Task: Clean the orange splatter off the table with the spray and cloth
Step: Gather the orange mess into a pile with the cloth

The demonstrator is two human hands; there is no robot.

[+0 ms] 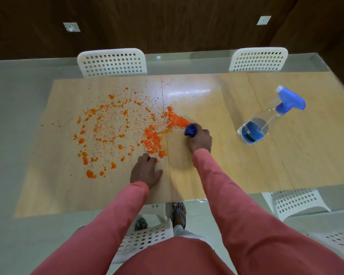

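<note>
Here right hand (200,138) grips cloth (190,130) — left hand (145,170) braced flat.

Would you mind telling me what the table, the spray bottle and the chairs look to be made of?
Table: pale wood or wood-look laminate with a glossy finish, showing grain lines and a bright glare patch; its border looks like glass. Spray bottle: clear plastic body, liquid visible inside, with an opaque blue plastic trigger head. Chairs: white moulded plastic, probably, with smooth perforated backs.

Wood table (236,165) w/ glass rim — orange splatter (115,132), spray bottle (266,120), prob. blue cloth (190,131).
</note>
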